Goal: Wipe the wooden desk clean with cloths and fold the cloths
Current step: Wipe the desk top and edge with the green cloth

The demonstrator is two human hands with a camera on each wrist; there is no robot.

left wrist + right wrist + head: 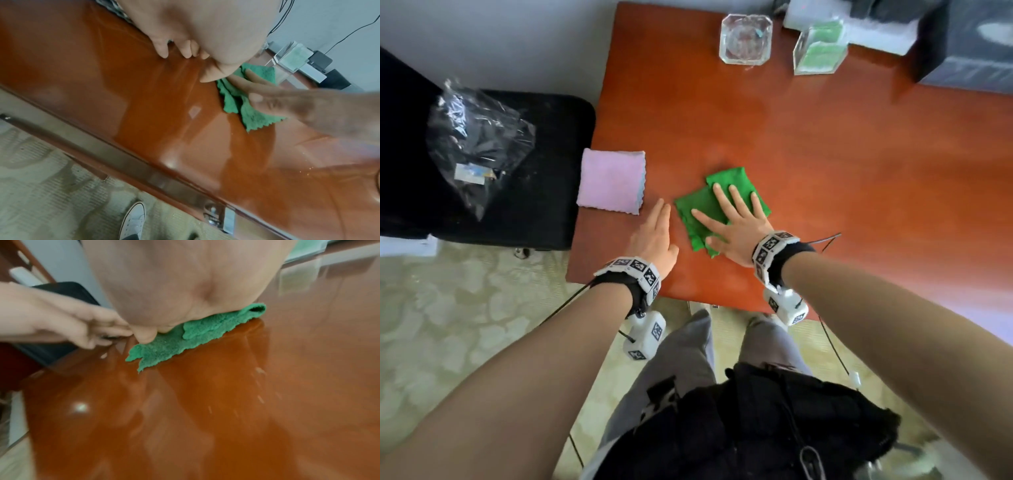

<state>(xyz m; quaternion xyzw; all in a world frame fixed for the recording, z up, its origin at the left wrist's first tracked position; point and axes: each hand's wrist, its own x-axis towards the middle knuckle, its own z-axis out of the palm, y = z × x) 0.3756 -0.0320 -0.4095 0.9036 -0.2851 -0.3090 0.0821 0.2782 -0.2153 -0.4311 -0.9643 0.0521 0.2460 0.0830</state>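
A green cloth (697, 210) lies folded and slightly skewed on the reddish wooden desk (808, 154), near its front edge. My right hand (732, 219) lies flat on top of it, fingers straight and spread, pressing it down. The cloth's zigzag edge (162, 352) sticks out under the palm in the right wrist view. My left hand (657, 229) hovers or rests just left of the cloth, fingers straight and together, holding nothing; it shows over bare wood (180, 48) in the left wrist view. A folded pink cloth (611, 181) lies at the desk's left edge.
A clear glass ashtray (745, 38) and a clear box with green contents (820, 48) stand at the far edge, beside dark boxes (969, 44). A black chair (527, 171) carrying a plastic bag (476, 144) stands left of the desk.
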